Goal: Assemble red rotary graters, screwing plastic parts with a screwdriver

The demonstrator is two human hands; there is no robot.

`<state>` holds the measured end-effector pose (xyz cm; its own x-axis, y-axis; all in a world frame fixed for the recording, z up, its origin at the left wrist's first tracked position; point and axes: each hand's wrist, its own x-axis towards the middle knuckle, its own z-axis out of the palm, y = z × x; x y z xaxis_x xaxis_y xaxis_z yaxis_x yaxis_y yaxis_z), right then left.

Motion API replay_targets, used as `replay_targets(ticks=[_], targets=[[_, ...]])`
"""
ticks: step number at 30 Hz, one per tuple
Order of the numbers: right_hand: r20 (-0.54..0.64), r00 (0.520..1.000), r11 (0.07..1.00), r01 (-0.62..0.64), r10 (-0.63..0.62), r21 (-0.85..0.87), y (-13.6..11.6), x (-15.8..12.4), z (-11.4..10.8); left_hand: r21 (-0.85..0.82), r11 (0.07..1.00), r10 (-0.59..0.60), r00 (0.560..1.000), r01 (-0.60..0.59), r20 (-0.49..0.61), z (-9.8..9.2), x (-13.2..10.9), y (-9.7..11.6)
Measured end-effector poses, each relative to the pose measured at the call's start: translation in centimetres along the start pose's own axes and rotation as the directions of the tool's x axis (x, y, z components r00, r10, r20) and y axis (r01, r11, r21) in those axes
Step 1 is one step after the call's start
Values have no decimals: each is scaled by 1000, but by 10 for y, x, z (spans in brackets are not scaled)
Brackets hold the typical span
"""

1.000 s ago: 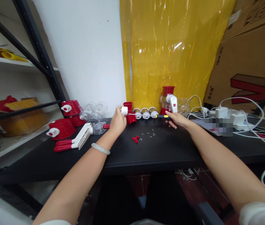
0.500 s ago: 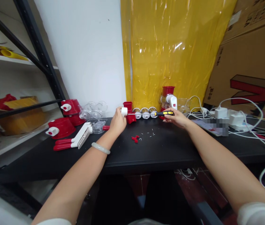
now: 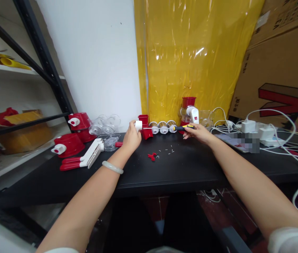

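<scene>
My left hand [image 3: 132,137] is closed around a white plastic part [image 3: 138,125] with a round end; a red handle [image 3: 118,144] shows beside the wrist. My right hand [image 3: 197,133] grips the black and yellow handle of a screwdriver [image 3: 182,128]. Its long shaft points left, and the tip meets or lies very close to the white part. Behind the shaft stand a red plastic piece [image 3: 143,121] and three metal drums [image 3: 163,127]. On the black table lie a small red forked part [image 3: 152,156] and several tiny screws or pins [image 3: 169,151].
At left are red bases [image 3: 69,144], white-and-red crank handles [image 3: 87,156] and clear plastic parts [image 3: 109,124]. An upright red-and-white grater-like device [image 3: 191,110] stands at the back. To the right lie a tablet [image 3: 233,141] and white cables with chargers [image 3: 266,133].
Both hands hold nearly the same pose, with the screwdriver still lined up with the white part. The view has shifted very slightly.
</scene>
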<state>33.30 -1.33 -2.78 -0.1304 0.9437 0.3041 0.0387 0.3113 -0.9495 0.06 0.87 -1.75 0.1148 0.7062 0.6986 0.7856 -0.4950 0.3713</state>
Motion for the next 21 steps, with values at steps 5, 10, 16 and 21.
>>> replay_targets(ticks=[5, 10, 16, 21], targets=[[21, 1000, 1000, 4, -3, -29, -2, -1, 3, -3, 1000, 1, 1000, -1, 8, -1, -1, 1], [-2, 1000, 995, -27, 27, -97, -1, -1, 2, -15, 999, 28, 1000, -28, 0, 0, -1, 2], [32, 994, 984, -98, 104, -149, 3, 0, 0, -26, 999, 43, 999, -44, -18, -1, 0, 0], [28, 994, 980, -101, 108, -174, 2, -2, 1, -38, 997, 67, 997, -68, -42, -1, -1, 0]])
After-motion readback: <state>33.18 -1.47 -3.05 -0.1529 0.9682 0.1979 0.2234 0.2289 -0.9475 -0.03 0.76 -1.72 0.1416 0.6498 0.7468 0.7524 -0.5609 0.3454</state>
